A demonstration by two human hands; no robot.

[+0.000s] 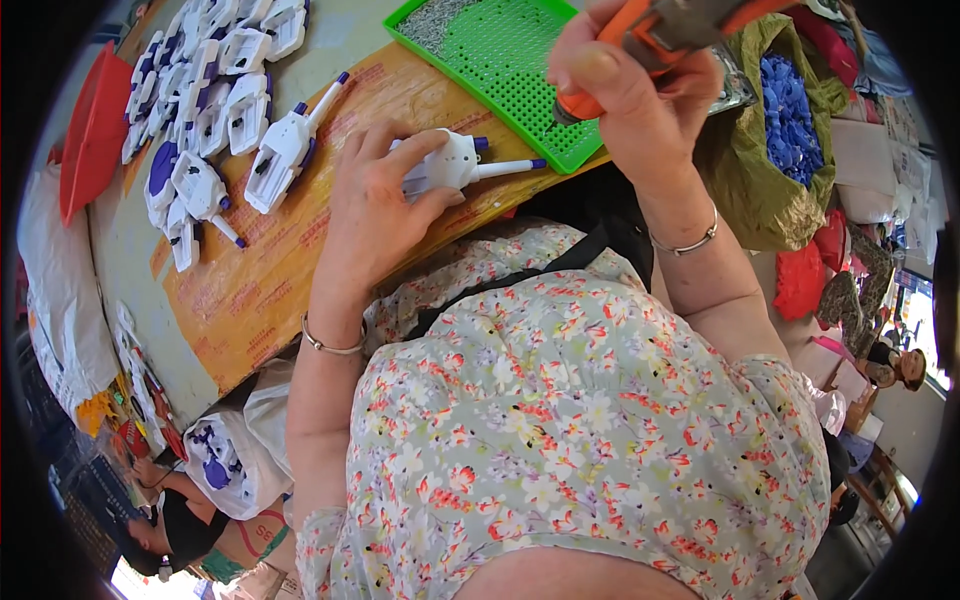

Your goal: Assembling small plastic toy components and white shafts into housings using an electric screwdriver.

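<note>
On the table's near edge my left hand (372, 205) grips a white plastic housing (450, 160), fingers over its top and thumb along its near side. A nozzle-like tube with a purple tip sticks out of the housing toward the right. My right hand (650, 115) is closed round an orange power screwdriver (635, 30), which runs out of the upper edge of the picture. Its bit points down and left, over the near corner of a green perforated tray (572, 163). Small screws (428, 28) lie heaped at the tray's far left.
Several similar white-and-purple housings (245, 110) are piled on the table at the left, by a red basin (92, 135). Brown-yellow sheeting (240, 310) covers the tabletop. At right stands an olive sack of blue pieces (790, 120). Another person (170, 525) is at lower left.
</note>
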